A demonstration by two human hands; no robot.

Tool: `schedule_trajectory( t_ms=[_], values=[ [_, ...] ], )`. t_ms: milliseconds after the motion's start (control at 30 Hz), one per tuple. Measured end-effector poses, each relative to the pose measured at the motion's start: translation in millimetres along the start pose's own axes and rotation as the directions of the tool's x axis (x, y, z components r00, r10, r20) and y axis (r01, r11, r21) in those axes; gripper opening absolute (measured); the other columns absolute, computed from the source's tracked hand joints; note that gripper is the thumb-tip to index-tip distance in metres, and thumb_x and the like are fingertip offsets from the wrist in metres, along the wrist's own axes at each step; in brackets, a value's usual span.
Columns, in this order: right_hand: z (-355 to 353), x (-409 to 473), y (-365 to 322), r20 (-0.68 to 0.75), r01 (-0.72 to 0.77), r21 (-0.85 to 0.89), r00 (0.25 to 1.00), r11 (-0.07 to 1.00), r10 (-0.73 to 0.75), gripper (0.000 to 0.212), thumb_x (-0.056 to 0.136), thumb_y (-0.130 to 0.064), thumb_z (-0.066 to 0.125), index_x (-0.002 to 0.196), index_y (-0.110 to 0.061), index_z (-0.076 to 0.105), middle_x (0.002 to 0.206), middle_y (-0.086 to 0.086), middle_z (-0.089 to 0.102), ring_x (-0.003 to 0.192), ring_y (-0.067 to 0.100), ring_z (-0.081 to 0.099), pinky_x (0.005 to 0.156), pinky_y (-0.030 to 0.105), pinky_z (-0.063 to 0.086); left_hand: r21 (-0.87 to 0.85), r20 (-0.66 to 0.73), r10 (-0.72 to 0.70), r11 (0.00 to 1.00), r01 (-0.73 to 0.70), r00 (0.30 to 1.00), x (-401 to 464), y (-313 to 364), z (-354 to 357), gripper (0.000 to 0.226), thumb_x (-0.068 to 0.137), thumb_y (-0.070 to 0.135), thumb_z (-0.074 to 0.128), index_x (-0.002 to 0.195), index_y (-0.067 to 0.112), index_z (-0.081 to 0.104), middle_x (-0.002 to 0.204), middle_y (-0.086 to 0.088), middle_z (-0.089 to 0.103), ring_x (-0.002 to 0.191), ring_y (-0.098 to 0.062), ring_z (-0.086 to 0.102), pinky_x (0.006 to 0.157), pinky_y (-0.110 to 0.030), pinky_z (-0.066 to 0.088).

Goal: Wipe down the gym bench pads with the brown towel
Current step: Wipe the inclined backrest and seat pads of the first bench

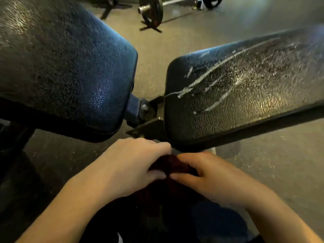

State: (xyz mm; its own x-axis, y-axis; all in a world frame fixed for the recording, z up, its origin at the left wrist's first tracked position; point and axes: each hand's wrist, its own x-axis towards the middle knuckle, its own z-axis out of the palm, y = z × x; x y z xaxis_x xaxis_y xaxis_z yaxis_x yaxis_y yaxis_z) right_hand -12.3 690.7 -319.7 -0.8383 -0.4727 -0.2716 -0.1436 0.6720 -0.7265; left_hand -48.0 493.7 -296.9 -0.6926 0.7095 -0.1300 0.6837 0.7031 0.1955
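Both hands, left (133, 165) and right (208, 178), curl fingers around the brown towel (171, 163) below the pads.

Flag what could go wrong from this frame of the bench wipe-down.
1. Both the left hand and the right hand bunch the brown towel below the pads; a tight wad may only smear the white streaks on the right pad.
2. The left pad shows no obvious marks and might get skipped.
3. Loose towel could snag the hinge bolt.
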Motion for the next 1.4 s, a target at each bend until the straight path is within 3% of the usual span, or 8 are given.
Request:
schedule_trajectory(
  t_ms=[100,233,400,633,733,967,1267,1400],
  values=[
    [-2,-8,-5,-0.301,0.103,-0.039,0.947,0.994,-0.11,0.007,0.093,-0.034,0.064,0.092,-0.029,0.06,0.072,-0.013,0.062,0.065,0.006,0.059,0.056,0.023,0.044,-0.045,-0.265,-0.026,0.999,0.015,0.964,-5,-8,-1,0.026,0.086,0.04,0.04,0.105,0.039,0.057,0.094,0.012,0.058,0.082,-0.018,0.067,0.048,-0.037,0.051],
    [-12,-6,-28,-0.6,0.174,-0.136,0.769,0.975,-0.221,0.018,0.083,-0.043,0.058,0.1,-0.036,0.058,0.08,-0.015,0.064,0.065,0.001,0.06,0.055,0.015,0.043,0.032,-0.611,-0.041,0.997,0.076,0.79,1,2,-17,0.032,0.078,0.024,0.046,0.099,0.027,0.07,0.09,0.004,0.065,0.079,-0.026,0.065,0.045,-0.035,0.049],
    [-22,10,-35,-0.764,-0.131,-0.522,0.512,0.843,-0.393,0.029,0.085,-0.043,0.06,0.104,-0.021,0.066,0.088,-0.003,0.065,0.078,0.018,0.06,0.065,0.03,0.044,-0.103,-0.784,-0.268,0.946,0.307,0.56,63,2,-51,0.022,0.077,0.011,0.072,0.098,0.011,0.068,0.099,-0.013,0.06,0.085,-0.036,0.06,0.044,-0.038,0.044],
    [-39,8,-12,-0.8,-0.218,-0.562,0.388,0.798,-0.457,0.031,0.089,-0.035,0.059,0.105,-0.012,0.071,0.105,0.005,0.066,0.096,0.021,0.057,0.082,0.031,0.03,-0.765,-0.387,-0.652,0.622,0.168,0.652,75,27,31,0.039,0.103,0.038,0.04,0.14,0.028,0.05,0.148,0.004,0.039,0.139,-0.015,0.035,0.111,-0.024,0.027],
    [-42,6,-6,-0.809,-0.243,-0.569,0.338,0.786,-0.481,0.026,0.09,-0.03,0.06,0.102,-0.011,0.072,0.104,0.006,0.066,0.098,0.02,0.055,0.086,0.03,0.027,-0.876,-0.253,-0.663,0.467,0.124,0.705,78,40,35,0.048,0.105,0.042,0.033,0.152,0.038,0.027,0.164,0.015,0.007,0.148,-0.002,0.007,0.108,-0.01,0.004],
    [-44,16,3,-0.776,-0.313,-0.631,0.258,0.71,-0.576,0.023,0.095,-0.03,0.057,0.097,-0.014,0.074,0.1,0.002,0.07,0.091,0.017,0.057,0.084,0.031,0.027,-0.68,-0.28,-0.478,0.711,0.179,0.833,122,2,8,0.055,0.102,0.048,0.031,0.156,0.035,0.026,0.167,0.007,0.006,0.153,-0.015,0.0,0.12,-0.027,-0.001],
    [-45,26,14,-0.738,-0.376,-0.663,0.181,0.647,-0.651,0.026,0.091,-0.031,0.055,0.086,-0.016,0.077,0.091,-0.002,0.073,0.083,0.012,0.058,0.076,0.033,0.034,-0.675,-0.273,-0.443,0.72,0.158,0.854,200,-51,-11,0.048,0.106,0.033,0.039,0.153,0.025,0.036,0.164,-0.005,0.019,0.151,-0.022,0.013,0.121,-0.03,0.007],
    [-44,25,17,-0.73,-0.376,-0.671,0.181,0.64,-0.659,0.029,0.092,-0.031,0.053,0.087,-0.016,0.077,0.091,-0.001,0.074,0.082,0.013,0.058,0.075,0.035,0.035,-0.584,-0.269,-0.413,0.788,0.194,0.87,180,-33,1,0.074,0.092,0.058,0.014,0.157,0.023,0.023,0.166,-0.004,0.013,0.153,-0.022,0.004,0.124,-0.038,0.002]
  ],
)
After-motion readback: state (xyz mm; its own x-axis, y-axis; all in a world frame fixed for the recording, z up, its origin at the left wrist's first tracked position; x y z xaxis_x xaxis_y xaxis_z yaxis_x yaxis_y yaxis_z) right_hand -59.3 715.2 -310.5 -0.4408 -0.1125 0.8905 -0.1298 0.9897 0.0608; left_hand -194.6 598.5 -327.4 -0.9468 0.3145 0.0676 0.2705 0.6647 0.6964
